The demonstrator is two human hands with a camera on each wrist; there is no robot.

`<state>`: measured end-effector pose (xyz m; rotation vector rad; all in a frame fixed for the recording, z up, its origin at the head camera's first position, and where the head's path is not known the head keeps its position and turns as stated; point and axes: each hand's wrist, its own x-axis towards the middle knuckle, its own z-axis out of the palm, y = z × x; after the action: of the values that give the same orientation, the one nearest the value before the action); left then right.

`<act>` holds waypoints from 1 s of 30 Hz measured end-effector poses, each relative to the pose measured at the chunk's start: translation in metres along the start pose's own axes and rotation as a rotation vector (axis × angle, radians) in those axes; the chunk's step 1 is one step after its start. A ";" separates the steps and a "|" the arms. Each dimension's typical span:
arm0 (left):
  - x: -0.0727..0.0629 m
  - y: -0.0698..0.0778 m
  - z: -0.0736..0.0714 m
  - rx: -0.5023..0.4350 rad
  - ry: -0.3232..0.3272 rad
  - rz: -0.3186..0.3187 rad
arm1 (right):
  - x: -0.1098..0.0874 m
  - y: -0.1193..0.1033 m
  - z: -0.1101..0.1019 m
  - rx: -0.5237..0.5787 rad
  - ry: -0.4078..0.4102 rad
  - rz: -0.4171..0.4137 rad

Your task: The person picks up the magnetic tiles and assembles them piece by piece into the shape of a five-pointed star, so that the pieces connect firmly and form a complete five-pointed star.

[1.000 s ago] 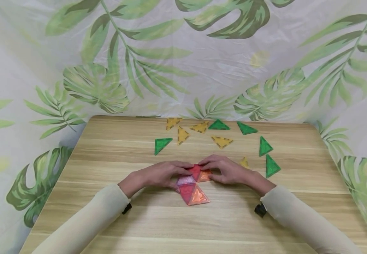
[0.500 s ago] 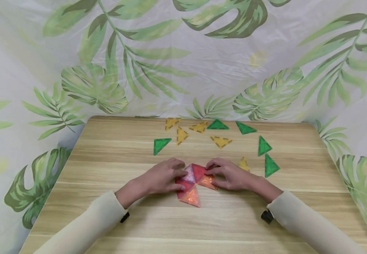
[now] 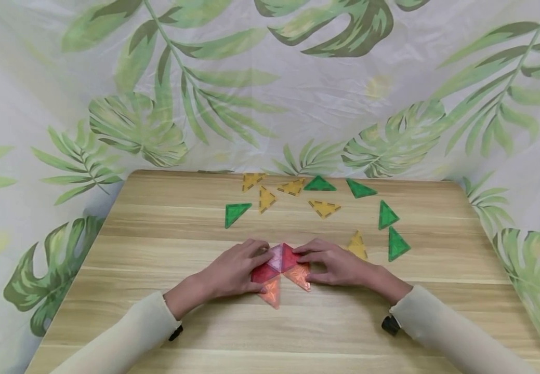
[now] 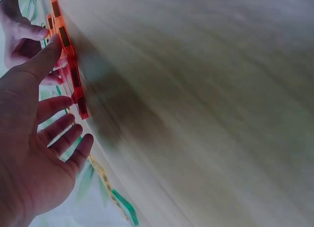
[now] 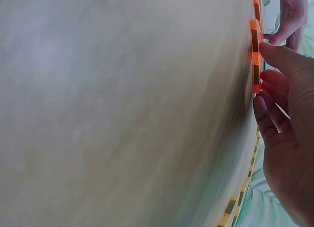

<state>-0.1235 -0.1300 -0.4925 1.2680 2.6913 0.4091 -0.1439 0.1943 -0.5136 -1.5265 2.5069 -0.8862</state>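
Translucent triangular magnetic tiles form a fan at the middle of the table: a left red tile (image 3: 263, 272), a pale purple tile (image 3: 276, 258), a right red tile (image 3: 289, 257), a left orange tile (image 3: 272, 295) and a right orange tile (image 3: 299, 276). My left hand (image 3: 234, 268) holds the fan's left side, thumb by the lower tiles and fingers over the purple one. On the right side, my right hand (image 3: 334, 264) grips the right red and orange tiles between fingers and thumb. Both wrist views show the tiles edge-on, with thumbs at their near edges.
Loose yellow triangle tiles, such as one yellow tile (image 3: 324, 208), and green ones, such as one green tile (image 3: 398, 244), lie toward the back of the wooden table (image 3: 167, 218). Close by my right hand is another yellow tile (image 3: 357, 246). A leaf-print cloth (image 3: 232, 104) hangs behind.
The fan of tiles has turned and shifted slightly left and nearer, under both hands. My left hand has moved down with it. A gap shows between the two orange tiles.
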 end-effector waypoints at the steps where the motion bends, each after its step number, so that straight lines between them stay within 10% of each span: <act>1: -0.001 -0.002 0.000 -0.004 -0.002 0.002 | 0.001 -0.002 0.001 -0.003 -0.010 0.012; 18: -0.066 -0.071 -0.016 -0.145 0.045 0.045 | 0.073 -0.034 0.040 -0.035 -0.010 0.029; 30: -0.111 -0.117 -0.043 -0.141 0.043 -0.054 | 0.148 -0.060 0.072 -0.126 -0.042 0.081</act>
<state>-0.1492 -0.2945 -0.4859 1.1586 2.6707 0.6130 -0.1458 0.0196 -0.5096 -1.4485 2.6185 -0.6905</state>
